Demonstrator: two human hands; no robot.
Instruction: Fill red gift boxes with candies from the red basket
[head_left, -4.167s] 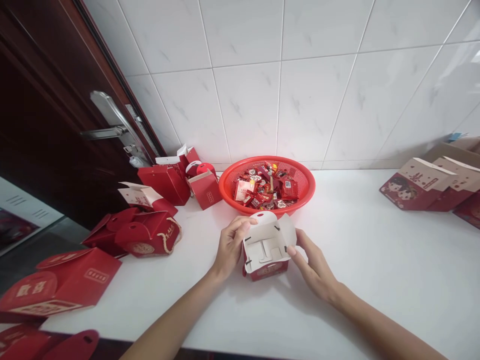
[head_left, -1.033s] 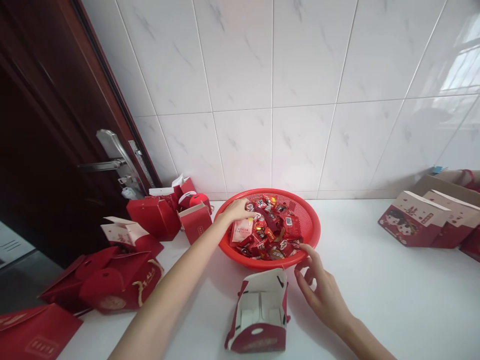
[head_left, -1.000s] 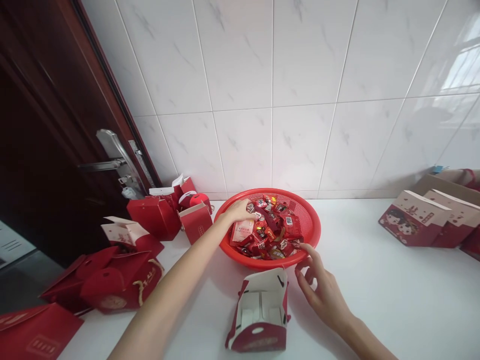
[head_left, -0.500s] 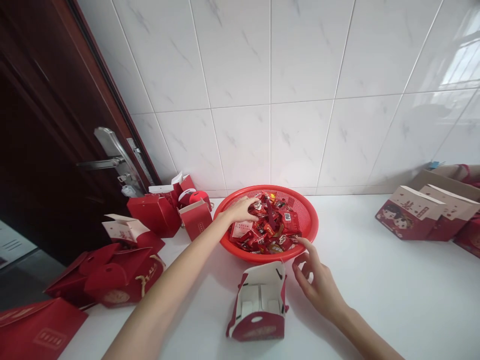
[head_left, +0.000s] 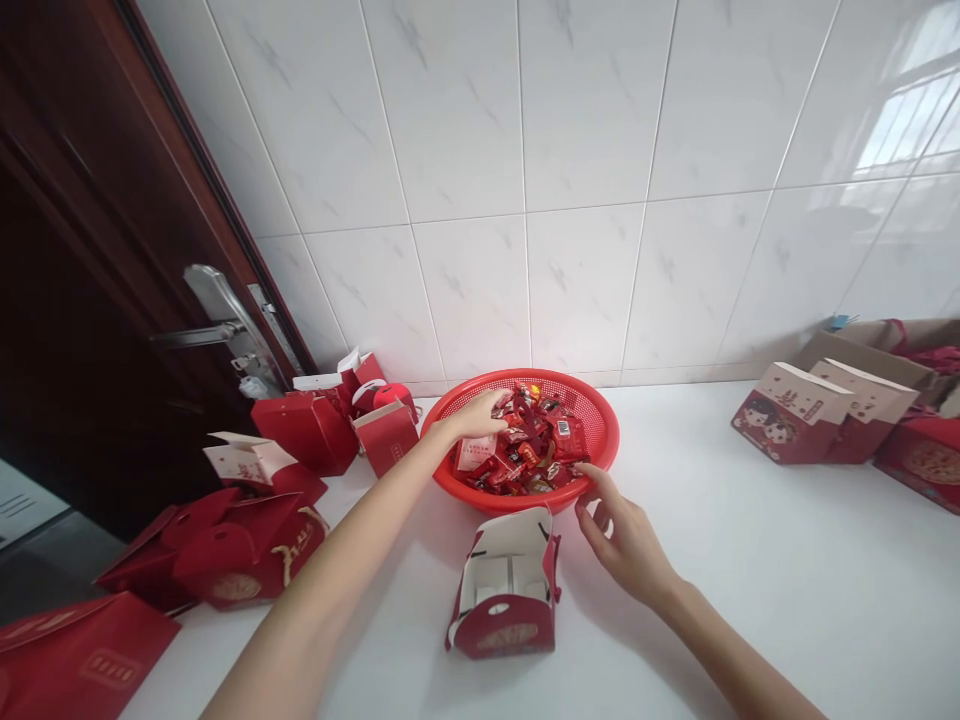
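A red plastic basket point(head_left: 609, 440) with perforated sides holds a heap of wrapped candies point(head_left: 529, 450), mostly in red wrappers. My left hand point(head_left: 474, 415) reaches over the basket's left side, its thumb and fingers apart on the candies, with nothing visibly lifted. At the front right rim is my right hand point(head_left: 619, 525), its fingers bent and spread, the index finger at the candies by the rim and the thumb lower outside it. In front of the basket stands a dark red gift box point(head_left: 506, 635) with its top unfolded. Its white inside shows no candies.
Several red gift boxes point(head_left: 304, 430) crowd the left side beside a dark door point(head_left: 67, 250) with a metal handle. At the right stand cream and red boxes point(head_left: 791, 410) near a cardboard carton point(head_left: 821, 348). White tiles point(head_left: 465, 290) rise behind the white tabletop point(head_left: 675, 440).
The view has shifted slightly, so the basket and gift box sit a little further left. My left hand stays on the candies and my right hand stays at the rim.
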